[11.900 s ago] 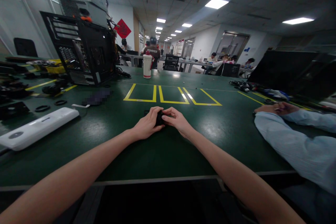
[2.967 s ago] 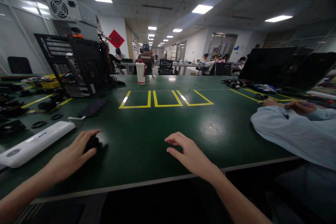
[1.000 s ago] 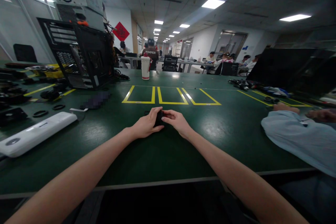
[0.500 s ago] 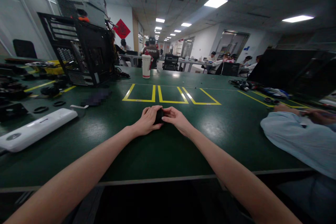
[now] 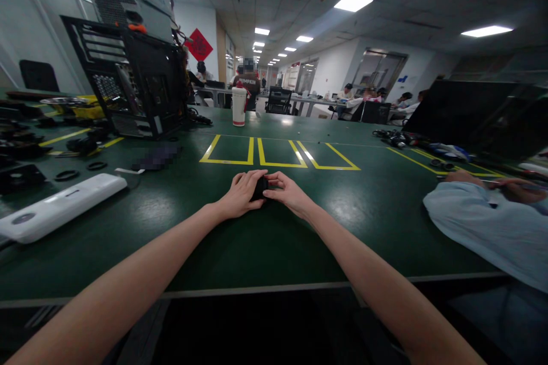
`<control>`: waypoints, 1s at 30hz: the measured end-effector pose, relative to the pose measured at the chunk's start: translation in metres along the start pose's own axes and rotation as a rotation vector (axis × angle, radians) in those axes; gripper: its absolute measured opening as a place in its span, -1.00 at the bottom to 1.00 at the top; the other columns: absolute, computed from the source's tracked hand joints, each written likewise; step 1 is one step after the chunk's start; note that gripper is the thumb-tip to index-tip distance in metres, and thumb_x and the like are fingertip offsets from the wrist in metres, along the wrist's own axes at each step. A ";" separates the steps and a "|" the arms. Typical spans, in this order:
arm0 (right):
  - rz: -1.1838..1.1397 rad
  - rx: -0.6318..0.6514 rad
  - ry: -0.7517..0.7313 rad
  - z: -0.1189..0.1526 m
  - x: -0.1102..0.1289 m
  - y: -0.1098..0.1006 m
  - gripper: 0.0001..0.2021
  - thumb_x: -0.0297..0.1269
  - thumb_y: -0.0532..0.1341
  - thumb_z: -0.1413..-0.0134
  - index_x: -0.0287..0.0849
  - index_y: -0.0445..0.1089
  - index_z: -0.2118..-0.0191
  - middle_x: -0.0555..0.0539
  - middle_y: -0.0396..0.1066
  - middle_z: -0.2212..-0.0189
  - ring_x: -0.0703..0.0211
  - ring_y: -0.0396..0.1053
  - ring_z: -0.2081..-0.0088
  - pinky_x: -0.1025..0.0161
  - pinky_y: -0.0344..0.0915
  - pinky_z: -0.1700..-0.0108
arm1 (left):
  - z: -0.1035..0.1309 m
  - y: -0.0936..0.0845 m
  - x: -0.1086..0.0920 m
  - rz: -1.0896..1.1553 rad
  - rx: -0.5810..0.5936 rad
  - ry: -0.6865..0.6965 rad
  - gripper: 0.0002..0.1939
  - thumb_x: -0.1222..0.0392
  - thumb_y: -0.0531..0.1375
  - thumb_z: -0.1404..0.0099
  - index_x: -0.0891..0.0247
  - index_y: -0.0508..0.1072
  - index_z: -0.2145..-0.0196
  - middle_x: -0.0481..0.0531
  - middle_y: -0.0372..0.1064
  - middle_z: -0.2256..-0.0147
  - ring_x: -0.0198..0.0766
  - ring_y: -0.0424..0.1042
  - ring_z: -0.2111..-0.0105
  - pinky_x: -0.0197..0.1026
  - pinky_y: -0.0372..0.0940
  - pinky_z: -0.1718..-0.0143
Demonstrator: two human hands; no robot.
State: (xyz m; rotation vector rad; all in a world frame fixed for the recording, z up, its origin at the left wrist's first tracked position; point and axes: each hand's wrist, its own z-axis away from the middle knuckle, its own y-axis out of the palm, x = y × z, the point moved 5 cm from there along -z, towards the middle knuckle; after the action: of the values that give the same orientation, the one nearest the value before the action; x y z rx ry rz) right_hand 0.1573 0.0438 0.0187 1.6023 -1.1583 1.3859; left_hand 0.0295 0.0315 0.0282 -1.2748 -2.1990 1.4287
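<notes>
A small black object (image 5: 259, 188) is between my two hands, over the green table (image 5: 265, 251). My left hand (image 5: 243, 194) wraps round it from the left, fingers over its top and thumb below. From the right, my right hand (image 5: 286, 191) pinches its side with thumb and fingertips. Much of the object is hidden by the fingers, and its exact kind cannot be made out. Just beyond the hands, yellow tape outlines (image 5: 282, 165) mark the tabletop.
At the left are a white power strip (image 5: 64, 205), black rings (image 5: 67, 174) and an open computer case (image 5: 141, 85). A white cup (image 5: 238, 105) stands farther back. At the right, a person's sleeve (image 5: 479, 222) rests on the table near cables and parts (image 5: 398, 138).
</notes>
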 end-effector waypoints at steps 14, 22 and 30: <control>-0.047 0.011 0.090 -0.001 -0.004 0.000 -0.64 -0.29 0.31 0.29 -0.14 0.27 0.26 -0.01 0.34 0.35 0.23 0.32 0.27 0.15 0.23 0.12 | 0.000 0.002 0.001 -0.009 -0.019 0.003 -0.36 0.16 0.11 -0.09 0.18 -0.10 -0.08 0.12 0.07 -0.02 -0.11 0.08 -0.03 0.03 -0.10 -0.05; -0.047 -0.028 0.044 -0.002 -0.003 0.000 -0.74 -0.20 0.26 0.21 -0.12 0.25 0.34 0.03 0.34 0.40 0.27 0.31 0.30 0.21 0.26 0.20 | 0.000 0.001 0.000 -0.002 -0.014 0.001 -0.36 0.17 0.11 -0.09 0.17 -0.10 -0.08 0.12 0.07 -0.03 -0.11 0.07 -0.04 0.04 -0.10 -0.05; -0.031 0.000 0.054 -0.004 -0.005 0.000 -0.68 -0.25 0.28 0.24 -0.18 0.30 0.27 -0.05 0.32 0.24 0.22 0.29 0.20 0.15 0.21 0.07 | 0.000 0.001 0.000 0.003 -0.015 0.003 -0.36 0.16 0.10 -0.10 0.17 -0.10 -0.08 0.12 0.07 -0.02 -0.11 0.07 -0.04 0.03 -0.11 -0.06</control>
State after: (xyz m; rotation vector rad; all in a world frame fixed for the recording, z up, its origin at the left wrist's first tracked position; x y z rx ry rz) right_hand 0.1558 0.0478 0.0146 1.5664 -1.0977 1.4004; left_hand 0.0297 0.0318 0.0269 -1.2844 -2.2111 1.4123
